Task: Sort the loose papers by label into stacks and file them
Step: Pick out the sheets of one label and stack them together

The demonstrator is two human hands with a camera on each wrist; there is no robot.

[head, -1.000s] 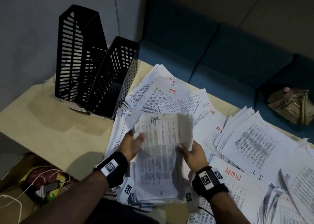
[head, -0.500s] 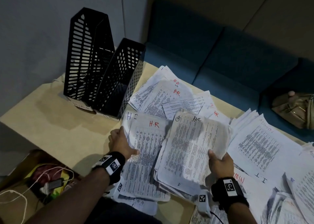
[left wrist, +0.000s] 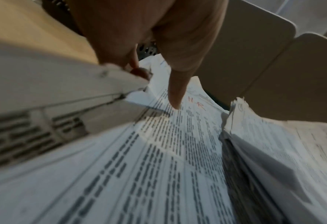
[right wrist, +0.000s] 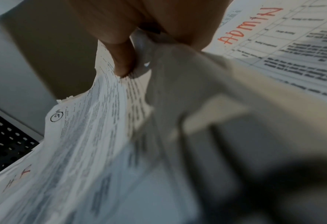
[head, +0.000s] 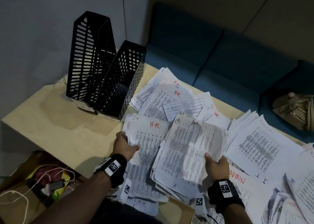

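A thick bundle of printed sheets marked "HR" in black (head: pixel 188 149) is lifted at the table's front. My right hand (head: pixel 215 162) grips its right edge, thumb on top (right wrist: pixel 123 60). Left of it lies a stack topped by a sheet with red "H.R" (head: pixel 149 139). My left hand (head: pixel 125 144) holds that stack's left edge, thumb on top (left wrist: pixel 175 94) and fingers curled under. More HR-marked sheets (head: pixel 169 96) are spread behind. Two black mesh file holders (head: pixel 105 74) stand at the far left of the table.
Piles marked "ADMIN" (head: pixel 254 144) and "IT" cover the table's right half. A blue sofa (head: pixel 220 57) with a tan bag (head: pixel 295 110) lies beyond the table. A cardboard box with cables (head: pixel 42 181) sits on the floor at lower left.
The HR bundle was held upright in both hands; my right hand has swung it down and right. My left hand let go of it and took the H.R stack's left edge.
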